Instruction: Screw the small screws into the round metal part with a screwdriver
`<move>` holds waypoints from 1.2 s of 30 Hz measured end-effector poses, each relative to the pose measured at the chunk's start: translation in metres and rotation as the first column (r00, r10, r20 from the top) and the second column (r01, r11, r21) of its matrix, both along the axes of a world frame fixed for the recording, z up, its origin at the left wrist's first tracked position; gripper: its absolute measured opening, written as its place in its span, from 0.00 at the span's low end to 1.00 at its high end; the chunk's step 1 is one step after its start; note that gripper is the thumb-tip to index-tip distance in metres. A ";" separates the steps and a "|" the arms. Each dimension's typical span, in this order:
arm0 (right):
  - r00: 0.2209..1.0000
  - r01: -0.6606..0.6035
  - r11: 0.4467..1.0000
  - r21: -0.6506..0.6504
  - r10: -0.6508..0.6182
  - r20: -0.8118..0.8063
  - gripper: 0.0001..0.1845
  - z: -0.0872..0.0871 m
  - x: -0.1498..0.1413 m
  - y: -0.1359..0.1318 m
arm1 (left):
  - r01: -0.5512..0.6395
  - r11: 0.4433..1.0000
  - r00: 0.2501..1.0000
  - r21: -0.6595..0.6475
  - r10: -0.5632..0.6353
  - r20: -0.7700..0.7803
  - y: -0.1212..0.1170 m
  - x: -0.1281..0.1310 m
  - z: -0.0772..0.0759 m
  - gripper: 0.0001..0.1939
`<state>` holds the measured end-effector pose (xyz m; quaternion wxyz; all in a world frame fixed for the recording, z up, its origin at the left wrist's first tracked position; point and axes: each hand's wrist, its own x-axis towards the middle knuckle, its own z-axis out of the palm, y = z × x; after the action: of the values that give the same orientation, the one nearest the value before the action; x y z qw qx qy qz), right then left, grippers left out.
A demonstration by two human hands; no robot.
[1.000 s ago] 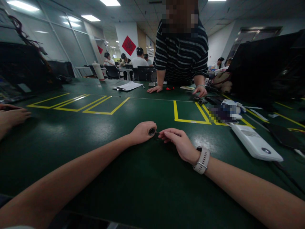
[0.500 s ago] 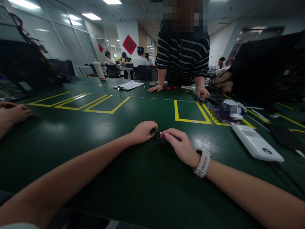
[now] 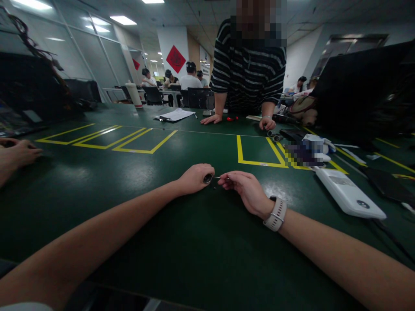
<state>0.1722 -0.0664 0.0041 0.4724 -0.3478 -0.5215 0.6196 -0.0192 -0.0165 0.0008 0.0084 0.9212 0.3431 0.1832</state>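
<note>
Since the earlier frame, the co-worker's hand [image 3: 267, 124], upper right, has come off the metal fittings [image 3: 274, 137]; my right hand [image 3: 249, 189] has rolled slightly. I see green table [image 3: 194, 246] across the lower frame. At centre, my left hand [image 3: 194, 179] clamps a round metal piece [image 3: 207, 178]; right fingertips pinch a thin tool [image 3: 217, 177], contact unclear. Slipping sideways, it could knock away the tiny dark part [image 3: 214, 188] just below.

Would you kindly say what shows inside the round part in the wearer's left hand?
Inside the round part, mostly a dark hollow shows; the left hand covers most of its body.
</note>
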 end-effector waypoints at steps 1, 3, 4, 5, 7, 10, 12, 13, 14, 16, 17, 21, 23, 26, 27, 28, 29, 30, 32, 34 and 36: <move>1.000 -0.002 1.000 -0.003 0.002 -0.003 0.11 0.000 0.000 0.000 | -0.005 1.000 1.000 -0.007 0.005 0.008 0.000 0.000 0.000 0.04; 1.000 0.003 1.000 -0.001 -0.003 -0.009 0.11 -0.001 0.000 -0.001 | -0.013 1.000 1.000 -0.019 0.013 0.019 0.000 0.000 0.000 0.04; 1.000 0.013 1.000 0.011 -0.013 -0.009 0.11 -0.001 -0.001 -0.002 | -0.015 1.000 1.000 -0.023 0.015 0.020 0.000 0.000 0.000 0.04; 1.000 0.026 0.999 0.037 -0.026 0.003 0.11 -0.001 -0.001 -0.004 | -0.015 1.000 1.000 -0.021 0.015 0.020 0.000 0.000 0.000 0.04; 0.996 0.047 0.992 0.121 -0.055 0.066 0.10 0.000 -0.002 -0.007 | -0.010 1.000 1.000 -0.007 0.010 0.010 0.000 0.000 0.001 0.04; 0.983 0.034 0.975 0.220 -0.072 0.166 0.10 0.000 -0.003 -0.010 | 0.001 1.000 1.000 0.021 -0.001 -0.011 -0.001 0.000 0.000 0.04; 0.989 0.027 0.980 0.195 -0.055 0.137 0.10 0.000 -0.003 -0.009 | 0.010 0.999 1.000 0.030 -0.010 -0.017 -0.001 0.000 0.000 0.04; 0.994 0.026 0.987 0.157 -0.042 0.100 0.10 0.000 -0.003 -0.008 | 0.016 0.999 1.000 0.033 -0.016 -0.016 -0.001 0.000 0.000 0.04; 0.998 0.023 0.993 0.112 -0.030 0.059 0.09 0.000 -0.003 -0.007 | 0.022 0.999 1.000 0.035 -0.022 -0.014 -0.001 0.000 -0.001 0.04; 1.000 0.011 1.000 0.026 -0.011 -0.005 0.09 0.000 -0.002 -0.004 | 0.032 0.999 0.999 0.038 -0.031 -0.012 -0.001 0.000 0.000 0.05; 1.000 0.003 1.000 -0.004 -0.003 -0.023 0.09 0.001 -0.002 -0.003 | 0.034 0.999 0.999 0.040 -0.033 -0.013 -0.001 0.000 0.000 0.05; 0.998 -0.012 0.998 -0.055 0.009 -0.055 0.10 0.001 -0.001 0.000 | 0.036 0.998 0.999 0.048 -0.035 -0.018 -0.001 0.000 -0.001 0.05; 0.998 -0.010 0.998 -0.060 0.006 -0.059 0.10 0.000 -0.001 0.000 | 0.035 0.998 0.999 0.051 -0.034 -0.019 -0.001 0.000 -0.001 0.05; 0.999 0.007 0.999 -0.039 -0.009 -0.053 0.10 0.000 -0.002 -0.001 | 0.027 0.998 0.999 0.048 -0.026 -0.029 -0.001 0.000 -0.001 0.05; 0.999 0.013 1.000 -0.024 -0.014 -0.046 0.10 0.000 -0.002 -0.002 | 0.023 0.999 0.999 0.046 -0.022 -0.032 -0.002 0.000 -0.001 0.05; 0.999 0.016 1.000 -0.005 -0.016 -0.036 0.09 0.000 -0.003 -0.003 | 0.019 0.999 0.999 0.043 -0.017 -0.033 -0.002 0.000 0.000 0.05; 1.000 0.017 1.000 0.010 -0.017 -0.026 0.09 0.001 -0.003 -0.004 | 0.015 0.999 0.999 0.040 -0.014 -0.033 -0.002 0.000 0.000 0.05; 1.000 0.014 1.000 0.016 -0.014 -0.022 0.09 0.001 -0.003 -0.004 | 0.014 0.999 0.999 0.037 -0.012 -0.031 -0.003 0.000 0.000 0.05; 0.999 0.007 1.000 0.001 -0.007 -0.033 0.09 0.001 -0.003 -0.004 | 0.013 0.999 0.999 0.033 -0.012 -0.030 -0.003 0.000 0.000 0.05; 0.998 0.005 1.000 -0.030 -0.007 -0.061 0.09 0.001 -0.002 -0.003 | 0.011 1.000 0.999 0.028 -0.010 -0.032 -0.003 0.000 0.001 0.05; 0.997 0.003 0.999 -0.048 -0.007 -0.080 0.09 0.001 -0.001 -0.001 | 0.009 1.000 0.999 0.026 -0.008 -0.036 -0.002 0.000 0.001 0.05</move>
<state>0.1712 -0.0669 0.0050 0.4862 -0.3351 -0.4861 0.6443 -0.0195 -0.0185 0.0015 -0.0090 0.9258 0.3370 0.1712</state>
